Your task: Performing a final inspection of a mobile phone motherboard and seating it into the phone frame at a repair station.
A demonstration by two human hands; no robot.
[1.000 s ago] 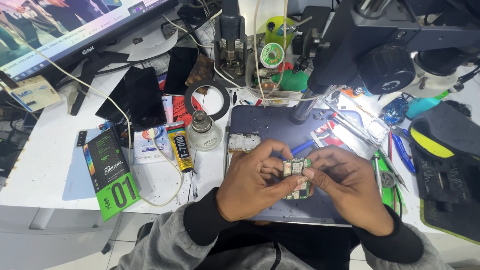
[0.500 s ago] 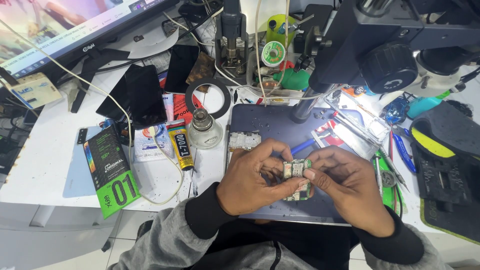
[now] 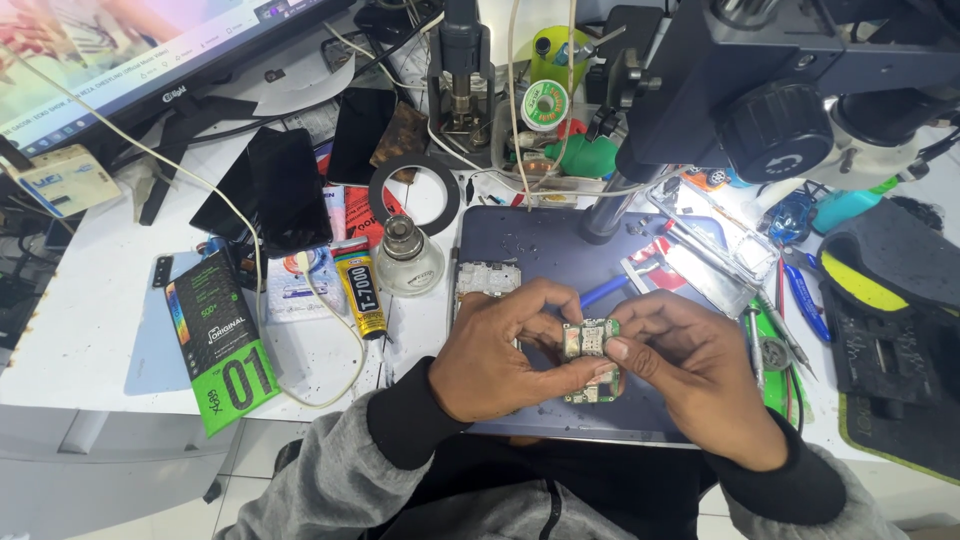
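Hands meet over the dark blue-grey work mat (image 3: 540, 250), and between them you hold a small green circuit board with metal shields (image 3: 590, 352). Your left hand (image 3: 500, 360) curls around the board's left edge, thumb and fingertips pinching it, while your right hand (image 3: 700, 375) grips the right edge with its fingers pressed on the top and side; the board sits raised just above the mat, close to your body. Just beyond your left hand lies a pale silver phone frame piece (image 3: 488, 278), touching the mat's left part. Further left of that hand stand a small clear glass bottle with a metal cap (image 3: 404, 255) and, beside it, a yellow and black glue tube (image 3: 360, 290), then a green and black flat package (image 3: 222, 340) near the table's edge. Beyond your right hand, a shiny metal plate (image 3: 715, 262) rests on the mat under the black microscope (image 3: 790, 90). To the right of your right hand, tweezers and blue-handled tools (image 3: 800, 300) lie next to a black and yellow pad (image 3: 880, 280).
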